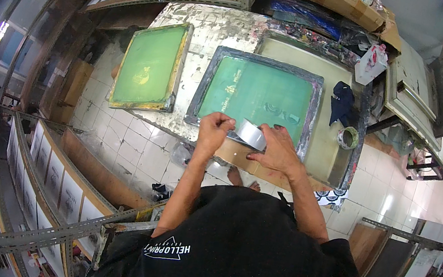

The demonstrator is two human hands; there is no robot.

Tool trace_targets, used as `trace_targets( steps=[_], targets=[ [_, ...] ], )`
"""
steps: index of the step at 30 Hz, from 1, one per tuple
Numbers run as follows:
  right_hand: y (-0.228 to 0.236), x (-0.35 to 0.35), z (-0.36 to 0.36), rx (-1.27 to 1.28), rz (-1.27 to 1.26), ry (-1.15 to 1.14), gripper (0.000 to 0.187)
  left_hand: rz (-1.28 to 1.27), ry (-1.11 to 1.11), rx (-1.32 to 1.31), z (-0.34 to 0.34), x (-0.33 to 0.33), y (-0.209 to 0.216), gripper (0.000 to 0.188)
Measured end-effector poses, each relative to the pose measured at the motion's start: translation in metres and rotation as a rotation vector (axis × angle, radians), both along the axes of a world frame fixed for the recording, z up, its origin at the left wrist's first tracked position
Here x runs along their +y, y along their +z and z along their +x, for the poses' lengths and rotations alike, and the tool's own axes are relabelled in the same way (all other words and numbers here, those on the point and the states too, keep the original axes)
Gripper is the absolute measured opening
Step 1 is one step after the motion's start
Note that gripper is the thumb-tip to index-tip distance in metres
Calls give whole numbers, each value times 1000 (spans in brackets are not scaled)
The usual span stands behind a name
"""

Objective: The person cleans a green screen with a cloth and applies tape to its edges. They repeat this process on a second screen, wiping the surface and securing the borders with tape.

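Over the near edge of a green printing screen in a dark frame (267, 88), my right hand (280, 151) grips a roll of silvery-grey tape (252, 135) between thumb and fingers. Dark stains show on its fingertips. Just left of the roll, my left hand (214, 131) is closed, thumb and index finger pinched together; what they pinch is too small to make out. The screen lies on the worktable, with pale printed figures in its green mesh.
Left on the paint-spattered table (198, 48) lies a yellow-green screen (149, 66). A larger framed screen (327, 149) lies under the green one, with a dark cloth (342, 102), a tape roll (348, 137) and a white jug (371, 65) at right. Metal shelving (44, 232) stands at lower left.
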State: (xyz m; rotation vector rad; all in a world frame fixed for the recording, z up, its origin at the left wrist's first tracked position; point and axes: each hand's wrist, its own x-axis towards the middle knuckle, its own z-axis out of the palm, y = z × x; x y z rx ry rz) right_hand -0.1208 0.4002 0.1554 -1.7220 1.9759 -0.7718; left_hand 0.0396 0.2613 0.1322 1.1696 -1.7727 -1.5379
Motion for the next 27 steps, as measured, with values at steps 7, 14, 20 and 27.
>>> trace_targets(
  steps=[7,14,20,27],
  targets=[
    [-22,-22,10,51,-38,-25,52,-86,81,-44,19,-10,-21,20],
    [-14,-1,-5,78,139,-106,56,-105,223,-26,53,-40,-46,21],
    [-26,96,-76,-93,190,-229,59,-53,315,-112,109,-90,-75,24],
    [-33,108,-71,-378,160,-523,49,-75,269,-159,99,-105,-83,21]
  ],
)
